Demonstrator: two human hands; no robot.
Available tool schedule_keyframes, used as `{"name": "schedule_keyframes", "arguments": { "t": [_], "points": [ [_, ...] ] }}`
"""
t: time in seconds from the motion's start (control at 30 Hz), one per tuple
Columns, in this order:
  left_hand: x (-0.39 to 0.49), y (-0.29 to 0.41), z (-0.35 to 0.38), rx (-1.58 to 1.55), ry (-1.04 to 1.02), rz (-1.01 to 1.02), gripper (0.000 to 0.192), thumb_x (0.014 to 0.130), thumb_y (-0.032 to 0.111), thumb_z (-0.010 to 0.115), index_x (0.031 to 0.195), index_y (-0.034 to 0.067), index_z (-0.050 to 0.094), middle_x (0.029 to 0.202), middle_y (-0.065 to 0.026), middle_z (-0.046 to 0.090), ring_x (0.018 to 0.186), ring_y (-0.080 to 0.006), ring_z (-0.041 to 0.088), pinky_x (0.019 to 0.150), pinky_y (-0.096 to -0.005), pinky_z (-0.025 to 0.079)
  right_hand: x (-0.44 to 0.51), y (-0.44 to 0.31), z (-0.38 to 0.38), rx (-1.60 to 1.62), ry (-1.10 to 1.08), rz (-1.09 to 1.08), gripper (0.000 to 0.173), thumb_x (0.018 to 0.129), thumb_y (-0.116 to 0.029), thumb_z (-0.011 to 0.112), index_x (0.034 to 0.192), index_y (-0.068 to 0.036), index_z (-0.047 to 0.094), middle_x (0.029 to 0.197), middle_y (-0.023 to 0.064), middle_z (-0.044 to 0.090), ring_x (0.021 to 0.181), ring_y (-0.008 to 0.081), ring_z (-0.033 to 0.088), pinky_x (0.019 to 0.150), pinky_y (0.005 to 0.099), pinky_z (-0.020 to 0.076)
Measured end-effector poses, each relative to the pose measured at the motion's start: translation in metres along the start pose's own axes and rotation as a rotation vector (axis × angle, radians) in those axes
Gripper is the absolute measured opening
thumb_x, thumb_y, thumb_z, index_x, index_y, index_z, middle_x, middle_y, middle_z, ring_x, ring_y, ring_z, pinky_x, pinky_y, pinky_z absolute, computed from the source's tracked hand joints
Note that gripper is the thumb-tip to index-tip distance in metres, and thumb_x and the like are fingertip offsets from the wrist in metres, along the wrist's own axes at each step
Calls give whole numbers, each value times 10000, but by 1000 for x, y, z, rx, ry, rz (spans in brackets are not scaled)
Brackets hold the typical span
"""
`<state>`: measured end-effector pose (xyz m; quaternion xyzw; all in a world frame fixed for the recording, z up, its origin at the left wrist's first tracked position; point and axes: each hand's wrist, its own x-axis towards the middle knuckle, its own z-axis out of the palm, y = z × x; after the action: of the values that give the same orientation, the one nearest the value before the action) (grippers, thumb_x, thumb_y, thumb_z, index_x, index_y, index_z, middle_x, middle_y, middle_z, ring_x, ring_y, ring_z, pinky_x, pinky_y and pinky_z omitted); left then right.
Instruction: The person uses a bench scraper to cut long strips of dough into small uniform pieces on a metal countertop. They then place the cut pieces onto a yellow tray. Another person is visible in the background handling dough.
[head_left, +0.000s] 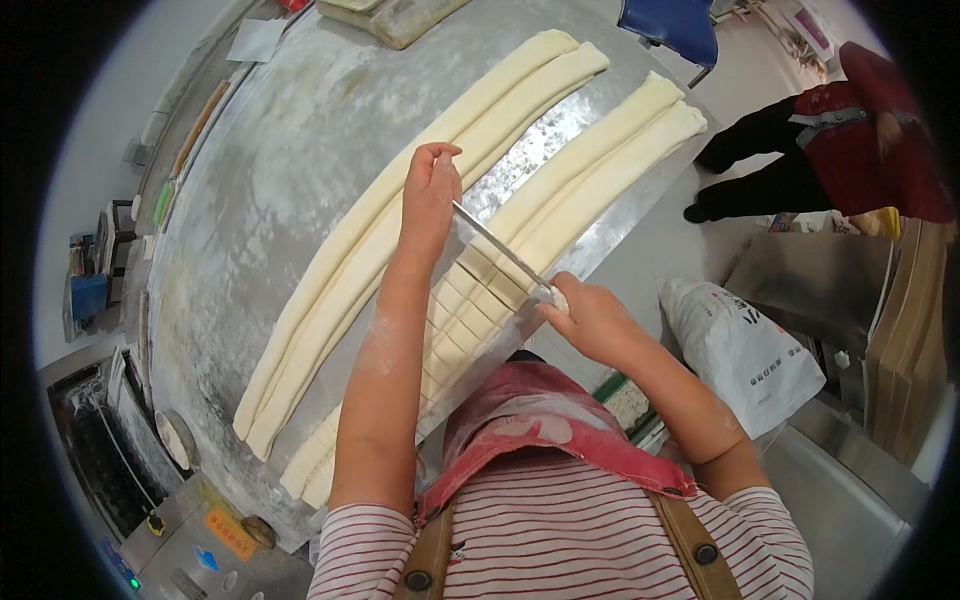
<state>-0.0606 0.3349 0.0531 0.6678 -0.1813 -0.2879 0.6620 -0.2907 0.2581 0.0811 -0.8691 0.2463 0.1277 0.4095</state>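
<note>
My right hand (592, 315) grips the handle of a long knife (501, 246), whose blade lies crosswise over the near pair of dough strips (577, 184). My left hand (433, 187) is curled at the far end of the blade. Whether it grips the blade or only rests there cannot be made out. Toward me from the blade, the near strips are cut into evenly spaced pieces (466, 309); beyond it they are whole. Part of the cut row is hidden under my left forearm. A second pair of long, uncut dough strips (330, 300) lies farther left.
The floured metal table (247, 195) bears the dough. A tray (397, 22) stands at its far end, a round container (175, 439) at the left edge. Right of me are a white printed sack (739, 352) and a blue chair (671, 30). Another person (832, 150) stands beyond.
</note>
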Motion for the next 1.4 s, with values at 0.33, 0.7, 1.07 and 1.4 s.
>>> {"name": "schedule_keyframes", "arguments": {
  "t": [0.33,0.7,1.07,1.4],
  "points": [
    [19,-73,3,14,-35,-157,178,986,148,406,1042,50,544,638,31,424,579,-70,391,554,-223,343,29,40,24,-94,-16,69,321,889,-300,582,994,1,543,789,262,640,774,444,625,702,516,498],
    [31,9,23,36,-75,-41,224,998,219,406,1047,48,542,656,24,424,589,-69,388,564,-231,341,15,13,-29,-37,32,65,323,896,-310,574,1039,-20,551,823,255,633,787,437,614,704,506,479],
    [47,-69,31,9,-149,-168,186,979,157,386,1033,58,534,647,18,434,591,-73,403,540,-234,335,39,54,-4,-61,40,124,285,878,-285,583,1006,-31,578,800,252,638,769,436,619,701,507,487],
    [49,-68,29,9,-133,-126,186,994,150,380,1017,43,531,631,5,434,573,-73,417,550,-229,363,40,53,-7,-40,-20,86,397,894,-290,566,1217,-63,529,822,258,642,780,432,625,720,505,494]
  ]
}}
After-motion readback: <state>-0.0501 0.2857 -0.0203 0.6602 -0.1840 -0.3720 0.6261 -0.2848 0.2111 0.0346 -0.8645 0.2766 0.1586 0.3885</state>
